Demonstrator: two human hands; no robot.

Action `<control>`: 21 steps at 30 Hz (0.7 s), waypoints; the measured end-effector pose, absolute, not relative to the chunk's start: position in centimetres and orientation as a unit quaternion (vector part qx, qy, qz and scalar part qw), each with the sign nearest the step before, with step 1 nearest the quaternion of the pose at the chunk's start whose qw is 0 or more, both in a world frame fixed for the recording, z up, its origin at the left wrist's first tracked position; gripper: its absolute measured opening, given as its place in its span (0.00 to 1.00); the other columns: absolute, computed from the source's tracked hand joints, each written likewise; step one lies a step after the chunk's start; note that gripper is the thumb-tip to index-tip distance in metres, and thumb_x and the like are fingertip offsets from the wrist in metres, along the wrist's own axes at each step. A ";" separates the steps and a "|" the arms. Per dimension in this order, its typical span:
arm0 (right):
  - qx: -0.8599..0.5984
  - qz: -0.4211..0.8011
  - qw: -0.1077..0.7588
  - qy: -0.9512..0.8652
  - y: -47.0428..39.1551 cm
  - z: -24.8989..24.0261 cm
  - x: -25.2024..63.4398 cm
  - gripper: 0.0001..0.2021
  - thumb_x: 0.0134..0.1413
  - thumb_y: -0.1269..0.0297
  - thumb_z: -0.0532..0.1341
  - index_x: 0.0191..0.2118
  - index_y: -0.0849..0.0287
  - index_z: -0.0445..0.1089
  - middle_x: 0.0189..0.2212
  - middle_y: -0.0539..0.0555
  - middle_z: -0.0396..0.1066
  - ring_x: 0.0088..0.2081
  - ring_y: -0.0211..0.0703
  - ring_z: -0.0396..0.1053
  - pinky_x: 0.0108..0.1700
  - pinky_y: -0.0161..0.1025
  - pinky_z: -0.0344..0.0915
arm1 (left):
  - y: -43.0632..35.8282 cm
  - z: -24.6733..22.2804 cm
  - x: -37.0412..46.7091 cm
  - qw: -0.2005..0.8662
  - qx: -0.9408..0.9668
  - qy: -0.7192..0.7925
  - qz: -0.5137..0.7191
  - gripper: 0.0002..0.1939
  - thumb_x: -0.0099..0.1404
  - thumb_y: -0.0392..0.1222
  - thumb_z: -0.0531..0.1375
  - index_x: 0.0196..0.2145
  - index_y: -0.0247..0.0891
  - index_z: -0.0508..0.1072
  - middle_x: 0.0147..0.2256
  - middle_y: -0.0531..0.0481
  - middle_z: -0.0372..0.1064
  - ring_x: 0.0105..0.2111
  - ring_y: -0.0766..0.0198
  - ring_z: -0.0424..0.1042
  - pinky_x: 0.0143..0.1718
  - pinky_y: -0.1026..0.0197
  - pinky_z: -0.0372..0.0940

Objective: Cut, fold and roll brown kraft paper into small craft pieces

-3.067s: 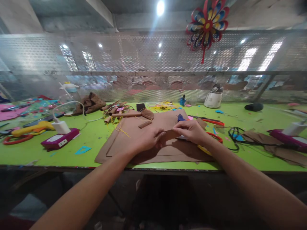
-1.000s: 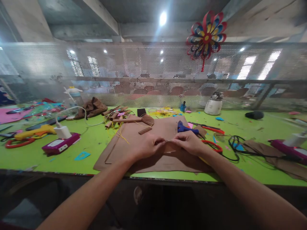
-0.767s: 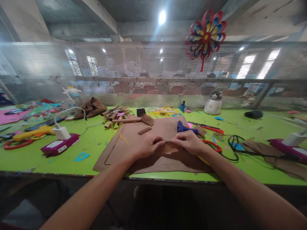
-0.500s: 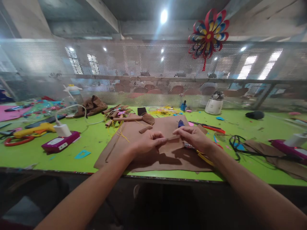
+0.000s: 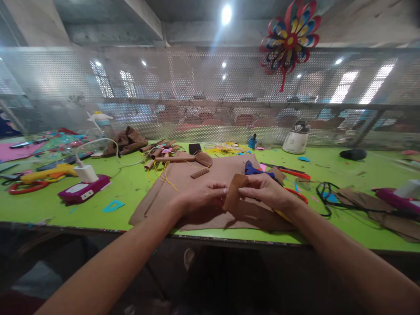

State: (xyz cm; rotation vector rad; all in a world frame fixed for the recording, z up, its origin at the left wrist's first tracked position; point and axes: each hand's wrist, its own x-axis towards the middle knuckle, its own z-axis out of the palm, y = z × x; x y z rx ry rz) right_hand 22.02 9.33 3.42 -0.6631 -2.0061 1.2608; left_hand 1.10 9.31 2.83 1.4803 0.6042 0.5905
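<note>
A small piece of brown paper (image 5: 235,193), slightly curved, is held up above the table. Thumb and fingers of my right hand (image 5: 267,191) pinch it at its right side. At its left edge are the closed fingers of my left hand (image 5: 210,196); some fingertips are hidden behind the paper. Beneath both hands lies a large sheet of brown paper (image 5: 164,197). On that sheet rest a short ribbed cardboard strip (image 5: 200,173) and a brown rolled tube (image 5: 175,159) with a ribbed fan-shaped end (image 5: 204,159). A dark blue tool (image 5: 254,169) lies just beyond my right hand.
Left are a purple power strip (image 5: 84,190) with a white plug and a yellow glue gun (image 5: 49,173). Brown rolls (image 5: 157,151) and yellow strings (image 5: 226,151) lie at the back. Red-handled scissors (image 5: 295,173), black cable (image 5: 323,199) and a white bottle (image 5: 295,139) are right.
The small brown paper piece has turned from lying nearly flat to standing upright, its face toward me. My right hand has shifted its grip on it, and the view has moved slightly.
</note>
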 end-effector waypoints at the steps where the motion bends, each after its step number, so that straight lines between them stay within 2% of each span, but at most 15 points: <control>1: -0.262 0.467 0.325 -0.779 9.5 3.3 22.0 0.13 0.53 0.58 0.60 0.38 0.63 0.72 0.31 0.54 0.72 0.32 0.39 0.68 0.37 0.36 0.65 | 9.6 3.0 1.0 0.620 0.670 0.295 0.282 0.14 0.62 0.47 0.55 0.35 0.31 0.71 0.32 0.44 0.70 0.31 0.64 0.68 0.37 0.60 0.63; 3: -0.261 0.433 0.287 -0.814 9.8 3.0 22.0 0.13 0.56 0.59 0.57 0.40 0.63 0.71 0.33 0.53 0.71 0.34 0.39 0.67 0.38 0.35 0.64 | 10.0 3.5 0.8 0.552 0.699 0.332 0.310 0.15 0.63 0.49 0.54 0.33 0.33 0.71 0.30 0.46 0.69 0.30 0.66 0.67 0.34 0.62 0.62; 6: -0.268 0.360 0.237 -0.862 10.2 2.5 21.9 0.14 0.58 0.59 0.53 0.38 0.62 0.72 0.31 0.51 0.71 0.33 0.39 0.65 0.36 0.34 0.62 | 10.2 3.9 0.7 0.494 0.729 0.345 0.324 0.15 0.61 0.49 0.55 0.34 0.34 0.72 0.30 0.48 0.68 0.29 0.67 0.65 0.33 0.63 0.61; 10: -0.319 0.289 0.205 -0.879 10.4 2.0 21.8 0.16 0.57 0.57 0.53 0.38 0.62 0.74 0.27 0.50 0.71 0.28 0.38 0.64 0.31 0.33 0.60 | 10.3 3.3 0.8 0.397 0.802 0.351 0.276 0.11 0.56 0.44 0.59 0.34 0.34 0.73 0.29 0.49 0.70 0.30 0.65 0.66 0.33 0.63 0.60; 14: -0.355 0.265 0.198 -0.874 10.1 2.0 21.5 0.15 0.55 0.59 0.56 0.37 0.62 0.75 0.26 0.50 0.72 0.27 0.38 0.64 0.31 0.34 0.60 | 10.5 2.7 0.6 0.301 0.848 0.375 0.221 0.09 0.57 0.41 0.57 0.31 0.34 0.74 0.27 0.50 0.71 0.29 0.64 0.66 0.31 0.63 0.59; 18: -0.359 0.226 0.200 -0.883 9.8 1.7 21.2 0.11 0.51 0.63 0.59 0.38 0.60 0.75 0.29 0.52 0.74 0.29 0.39 0.66 0.32 0.34 0.60 | 10.7 2.7 0.1 0.272 0.861 0.380 0.200 0.12 0.57 0.39 0.56 0.35 0.34 0.76 0.30 0.48 0.73 0.29 0.64 0.66 0.32 0.63 0.58; 21: -0.360 0.181 0.209 -0.891 9.8 1.2 21.2 0.10 0.51 0.64 0.59 0.37 0.61 0.75 0.28 0.53 0.74 0.27 0.38 0.66 0.31 0.34 0.59 | 10.7 2.8 -0.3 0.273 0.864 0.381 0.184 0.12 0.56 0.38 0.56 0.35 0.34 0.77 0.28 0.49 0.73 0.28 0.65 0.65 0.31 0.65 0.57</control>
